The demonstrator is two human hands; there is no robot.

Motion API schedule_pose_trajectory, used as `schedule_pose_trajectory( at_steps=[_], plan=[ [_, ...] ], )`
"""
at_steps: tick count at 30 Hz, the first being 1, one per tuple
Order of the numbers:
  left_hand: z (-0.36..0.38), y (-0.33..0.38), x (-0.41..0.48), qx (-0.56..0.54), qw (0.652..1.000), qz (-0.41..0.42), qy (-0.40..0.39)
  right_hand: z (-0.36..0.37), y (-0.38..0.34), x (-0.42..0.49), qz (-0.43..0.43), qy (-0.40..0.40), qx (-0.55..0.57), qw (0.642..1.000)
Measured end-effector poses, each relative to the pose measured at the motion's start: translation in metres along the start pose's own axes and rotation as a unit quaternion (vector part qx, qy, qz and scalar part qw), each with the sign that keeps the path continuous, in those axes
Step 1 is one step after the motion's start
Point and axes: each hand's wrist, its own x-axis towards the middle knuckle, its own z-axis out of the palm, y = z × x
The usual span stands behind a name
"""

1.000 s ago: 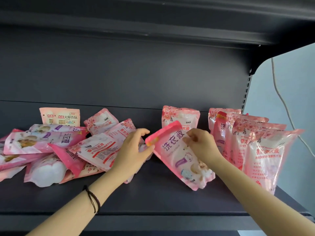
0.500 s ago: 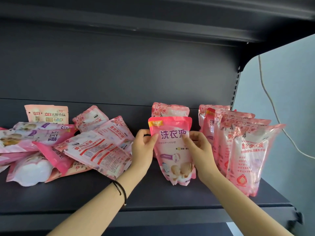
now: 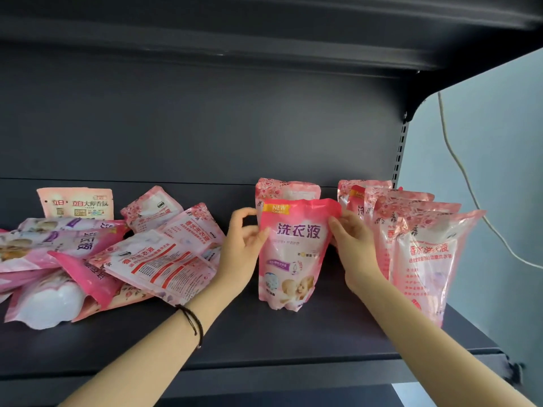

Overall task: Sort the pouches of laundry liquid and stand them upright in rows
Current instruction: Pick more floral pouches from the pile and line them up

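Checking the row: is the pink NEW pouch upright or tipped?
Upright: the pink plastic pouch stands on its base, top edge uppermost, text level.

A shop aisle, to judge by its fittings: a dark metal display shelf (image 3: 293,339) with a plain back panel (image 3: 205,127), a slotted upright (image 3: 399,154) at its right end and a second shelf (image 3: 264,24) overhead. The stock is many copies of the same packaged goods: a row of flowered pouches (image 3: 423,259) standing at the right, a pink pouch (image 3: 293,251) printed "NEW" mid-shelf, a heap of pouches (image 3: 158,259) at the left. A pale wall (image 3: 499,186) lies beyond.
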Motion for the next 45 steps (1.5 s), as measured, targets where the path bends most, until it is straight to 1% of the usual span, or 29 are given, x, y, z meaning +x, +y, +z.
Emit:
schedule_pose_trajectory(
  at_steps=[2, 5, 7, 8, 10, 12, 16, 19, 20, 21, 23, 24, 25, 27, 28, 30, 32, 34, 37, 41, 44, 45],
  plan=[
    [-0.006, -0.012, -0.015, 0.005, 1.0, 0.013, -0.018, -0.004, 0.013, -0.011, -0.024, -0.047, -0.027, 0.998],
    [-0.011, -0.033, -0.034, 0.096, 0.99, 0.031, -0.099, -0.009, 0.035, -0.03, -0.06, -0.138, -0.105, 0.983],
    [-0.009, -0.041, -0.042, 0.141, 0.979, 0.017, -0.144, -0.007, 0.048, -0.04, -0.069, -0.188, -0.153, 0.968],
    [-0.007, -0.044, -0.044, 0.135, 0.979, 0.004, -0.154, -0.005, 0.053, -0.043, -0.071, -0.198, -0.173, 0.962],
    [0.0, -0.05, -0.044, 0.104, 0.983, -0.012, -0.152, -0.002, 0.059, -0.042, -0.079, -0.191, -0.203, 0.957],
    [0.006, -0.053, -0.041, 0.094, 0.986, -0.011, -0.14, 0.0, 0.061, -0.036, -0.082, -0.182, -0.22, 0.955],
    [0.013, -0.059, -0.031, 0.127, 0.983, -0.008, -0.132, 0.003, 0.065, -0.022, -0.064, -0.192, -0.219, 0.955],
    [0.015, -0.06, -0.027, 0.138, 0.98, -0.015, -0.14, 0.003, 0.065, -0.018, -0.053, -0.182, -0.237, 0.953],
    [0.013, -0.058, -0.026, 0.146, 0.979, -0.019, -0.142, 0.002, 0.063, -0.019, -0.06, -0.163, -0.272, 0.947],
    [0.009, -0.055, -0.025, 0.161, 0.977, -0.02, -0.139, 0.0, 0.059, -0.02, -0.082, -0.134, -0.328, 0.931],
    [-0.004, -0.043, -0.019, 0.223, 0.967, -0.005, -0.125, -0.005, 0.049, -0.02, -0.16, -0.083, -0.441, 0.879],
    [-0.014, -0.036, -0.013, 0.27, 0.955, 0.015, -0.121, -0.006, 0.041, -0.018, -0.196, -0.077, -0.467, 0.859],
    [-0.024, -0.028, -0.007, 0.317, 0.94, 0.038, -0.123, -0.005, 0.033, -0.015, -0.218, -0.089, -0.475, 0.848],
    [-0.045, -0.008, 0.005, 0.395, 0.904, 0.078, -0.142, 0.001, 0.015, -0.009, -0.235, -0.145, -0.481, 0.832],
    [-0.054, 0.0, 0.01, 0.432, 0.883, 0.101, -0.157, 0.005, 0.008, -0.006, -0.237, -0.176, -0.49, 0.82],
    [-0.069, 0.012, 0.018, 0.506, 0.827, 0.151, -0.191, 0.015, -0.004, -0.001, -0.25, -0.231, -0.506, 0.793],
    [-0.082, 0.016, 0.022, 0.559, 0.776, 0.189, -0.22, 0.025, -0.011, 0.002, -0.271, -0.285, -0.515, 0.762],
    [-0.099, 0.017, 0.025, 0.595, 0.738, 0.212, -0.236, 0.036, -0.016, 0.005, -0.294, -0.344, -0.519, 0.725],
    [-0.129, 0.016, 0.031, 0.641, 0.692, 0.214, -0.256, 0.057, -0.025, 0.01, -0.32, -0.399, -0.531, 0.676],
    [-0.165, 0.015, 0.045, 0.683, 0.641, 0.232, -0.262, 0.097, -0.031, 0.016, -0.38, -0.404, -0.569, 0.607],
    [-0.187, 0.011, 0.057, 0.694, 0.621, 0.252, -0.262, 0.128, -0.029, 0.019, -0.409, -0.411, -0.6, 0.551],
    [-0.194, 0.009, 0.062, 0.696, 0.618, 0.256, -0.262, 0.139, -0.028, 0.02, -0.411, -0.409, -0.611, 0.539]
  ],
)
